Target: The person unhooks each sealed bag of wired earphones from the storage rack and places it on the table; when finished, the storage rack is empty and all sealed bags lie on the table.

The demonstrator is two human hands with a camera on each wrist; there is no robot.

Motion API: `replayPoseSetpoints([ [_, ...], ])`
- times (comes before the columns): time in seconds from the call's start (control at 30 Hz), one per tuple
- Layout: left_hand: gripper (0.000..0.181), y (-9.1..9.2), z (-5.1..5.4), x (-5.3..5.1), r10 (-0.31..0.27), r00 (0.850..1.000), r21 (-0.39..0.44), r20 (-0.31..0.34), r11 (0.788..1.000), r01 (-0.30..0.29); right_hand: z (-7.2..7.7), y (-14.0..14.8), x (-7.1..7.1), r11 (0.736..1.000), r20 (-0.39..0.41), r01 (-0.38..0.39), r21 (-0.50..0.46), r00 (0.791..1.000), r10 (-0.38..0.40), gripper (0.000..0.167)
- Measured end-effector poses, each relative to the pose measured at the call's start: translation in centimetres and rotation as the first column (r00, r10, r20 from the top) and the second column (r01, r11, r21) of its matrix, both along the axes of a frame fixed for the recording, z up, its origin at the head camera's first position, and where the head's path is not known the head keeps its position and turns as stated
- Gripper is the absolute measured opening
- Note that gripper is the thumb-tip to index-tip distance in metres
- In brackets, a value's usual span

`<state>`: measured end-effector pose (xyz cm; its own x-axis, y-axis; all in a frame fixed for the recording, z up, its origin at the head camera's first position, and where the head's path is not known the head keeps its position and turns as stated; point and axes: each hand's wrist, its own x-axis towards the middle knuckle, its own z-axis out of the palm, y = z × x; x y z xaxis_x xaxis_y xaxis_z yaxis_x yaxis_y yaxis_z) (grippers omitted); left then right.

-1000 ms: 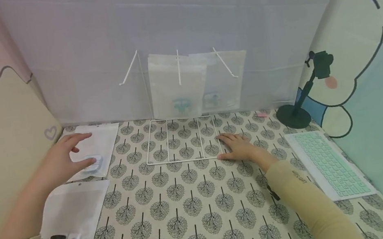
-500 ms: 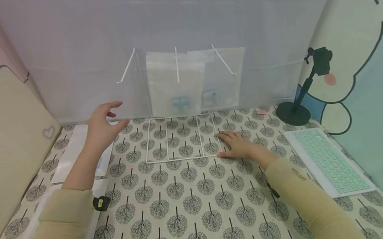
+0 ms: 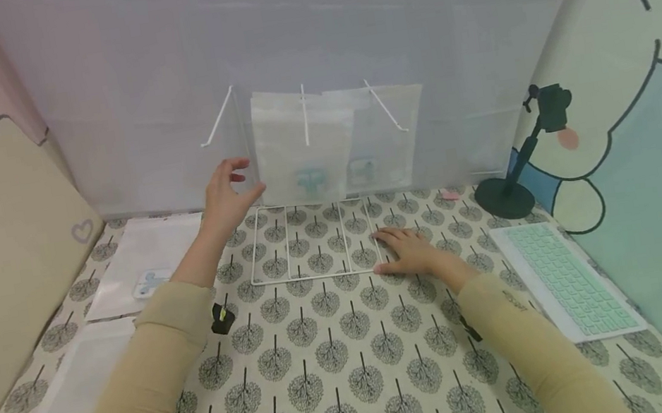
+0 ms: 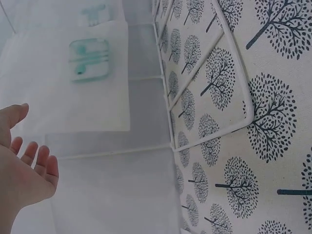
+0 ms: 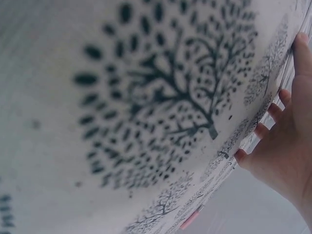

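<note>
My left hand (image 3: 230,196) is raised just left of the hanging bags, fingers and thumb apart with nothing between them; the left wrist view shows the same hand (image 4: 24,165) beside a bag. A white wire rack (image 3: 297,279) stands against the back, with hooks (image 3: 218,118) pointing forward. Two translucent white bags hang from it, a nearer bag (image 3: 283,142) and a farther bag (image 3: 394,111); teal earphones (image 4: 90,59) show through the plastic. My right hand (image 3: 408,252) rests on the table, its fingers at the right edge of the rack's base.
A white bag with blue earphones (image 3: 153,283) lies at the table's left, above another flat white bag (image 3: 72,409) partly under my left sleeve. At right are a mint-green keyboard (image 3: 566,278), a black stand (image 3: 506,198) and a small pink piece (image 3: 449,196).
My left hand has moved right and up, from over the upper flat bag to beside the rack, holding nothing. The right hand has stayed at the rack's base.
</note>
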<state>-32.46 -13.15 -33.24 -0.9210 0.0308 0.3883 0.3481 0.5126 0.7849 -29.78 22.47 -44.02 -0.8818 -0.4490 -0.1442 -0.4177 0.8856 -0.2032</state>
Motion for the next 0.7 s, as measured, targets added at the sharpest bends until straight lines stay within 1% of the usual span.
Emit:
replayPoseSetpoints([
  [0.2,0.056,0.2,-0.3,-1.2,0.01,1.0,0.064,0.013,0.998,-0.011,0.3,-0.4,0.0,1.0,0.011,0.003,-0.003,1.0,-0.002,0.089],
  [0.33,0.053,0.2,-0.8,-2.0,-0.001,0.999,0.095,0.032,0.995,-0.002,0.5,-0.5,0.0,1.0,0.01,0.002,-0.009,1.0,-0.002,0.088],
  [0.47,0.048,0.4,-1.5,-2.7,-0.009,0.999,0.134,0.037,0.991,0.004,0.8,-0.5,0.0,1.0,0.01,0.003,-0.006,1.0,-0.003,0.088],
  [0.57,0.042,0.6,-2.0,-3.3,-0.008,0.999,0.145,0.039,0.989,0.002,0.9,-0.6,0.0,1.0,0.002,-0.004,-0.005,1.0,0.004,0.087],
  [0.7,0.035,1.2,-2.6,-3.7,-0.015,0.997,0.129,0.078,0.992,0.005,1.0,-0.5,0.0,1.0,-0.004,-0.005,-0.01,1.0,0.004,0.086],
])
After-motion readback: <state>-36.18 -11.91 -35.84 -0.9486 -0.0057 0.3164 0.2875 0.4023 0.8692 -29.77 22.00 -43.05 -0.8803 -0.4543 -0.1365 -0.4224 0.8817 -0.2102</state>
